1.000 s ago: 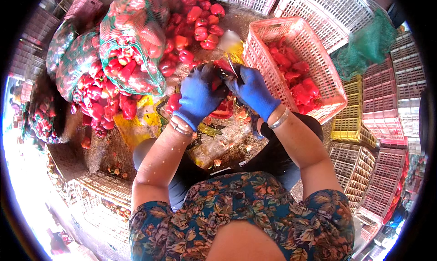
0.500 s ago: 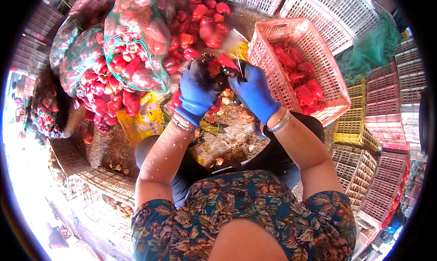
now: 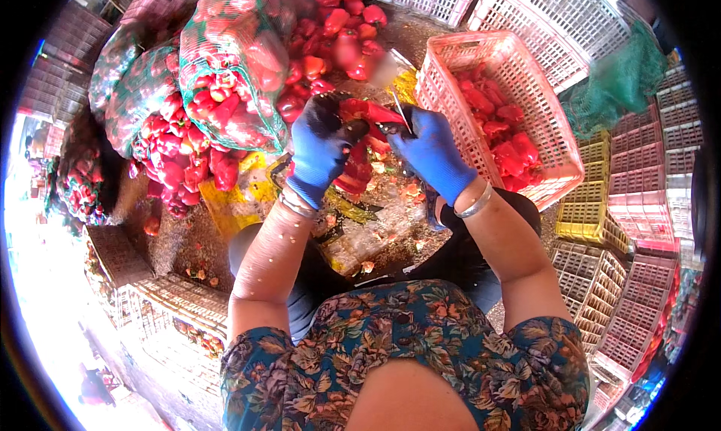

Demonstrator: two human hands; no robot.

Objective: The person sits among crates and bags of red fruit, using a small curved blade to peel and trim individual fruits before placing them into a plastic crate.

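Note:
My left hand, in a blue glove with dark fingers, is closed around a red bell pepper. My right hand, gloved alike, grips a small knife whose thin blade points up and away, against the pepper's right end. The knife's handle is hidden in the fingers. Just below the hands, more red pepper lies over scattered cores and trimmings. To the right of my right hand stands a pink plastic crate holding several red peppers.
Green mesh bags full of red peppers stand at the far left, with loose red peppers heaped beside them. Yellow sheeting lies on the floor. Stacked crates line the right, with a green net over some.
My hands have drawn slightly apart, and more of the red pepper shows between them. The red pepper lying below them has come into fuller view. The whole view has shifted slightly.

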